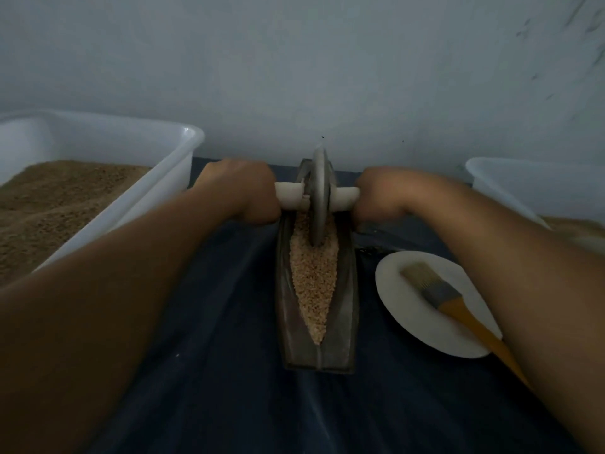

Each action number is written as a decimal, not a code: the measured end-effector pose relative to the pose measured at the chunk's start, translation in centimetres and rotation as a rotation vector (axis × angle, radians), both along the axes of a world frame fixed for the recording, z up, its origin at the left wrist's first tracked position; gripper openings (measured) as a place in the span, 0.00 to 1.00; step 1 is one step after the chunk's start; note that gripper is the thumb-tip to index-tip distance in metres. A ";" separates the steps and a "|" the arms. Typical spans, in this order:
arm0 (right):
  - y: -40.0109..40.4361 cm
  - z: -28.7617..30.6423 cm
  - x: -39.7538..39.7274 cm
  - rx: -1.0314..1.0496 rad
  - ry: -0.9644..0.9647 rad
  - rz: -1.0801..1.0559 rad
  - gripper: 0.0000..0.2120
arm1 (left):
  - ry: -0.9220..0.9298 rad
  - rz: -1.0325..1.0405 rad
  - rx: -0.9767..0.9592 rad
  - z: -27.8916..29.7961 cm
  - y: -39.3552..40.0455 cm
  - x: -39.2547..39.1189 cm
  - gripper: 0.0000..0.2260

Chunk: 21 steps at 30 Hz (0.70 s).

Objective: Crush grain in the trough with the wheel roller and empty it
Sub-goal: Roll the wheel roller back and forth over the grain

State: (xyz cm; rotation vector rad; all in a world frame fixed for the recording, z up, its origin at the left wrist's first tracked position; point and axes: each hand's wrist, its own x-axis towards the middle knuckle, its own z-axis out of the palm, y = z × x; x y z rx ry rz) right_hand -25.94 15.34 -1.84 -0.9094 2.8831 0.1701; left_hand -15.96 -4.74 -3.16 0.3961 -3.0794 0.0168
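Note:
A narrow boat-shaped metal trough lies lengthwise on the dark cloth, filled with pale grain. The grey wheel roller stands upright in the trough's far end, its rim sunk in the grain. A white axle handle sticks out on both sides of the wheel. My left hand grips the left handle end and my right hand grips the right end. Both forearms reach forward on either side of the trough.
A white plastic tub holding brown grain sits at the left. Another white tub stands at the far right. A white plate with a yellow-handled brush lies right of the trough. A pale wall rises close behind.

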 end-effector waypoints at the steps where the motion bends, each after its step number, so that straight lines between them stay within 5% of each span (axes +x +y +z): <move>1: 0.1 0.0 0.1 -0.011 0.010 -0.004 0.11 | 0.047 0.001 -0.015 -0.3 0.1 0.3 0.14; 8: 2.3 -2.2 2.5 -0.160 0.382 0.081 0.08 | 0.389 -0.008 -0.180 -2.6 1.4 3.1 0.07; 15: 4.3 -5.1 7.1 -0.388 0.653 0.077 0.08 | 0.719 -0.089 -0.286 -4.0 3.1 6.9 0.10; 21: 6.0 -6.2 9.9 -0.583 0.647 0.166 0.19 | 0.789 -0.109 -0.236 -4.1 4.1 8.9 0.12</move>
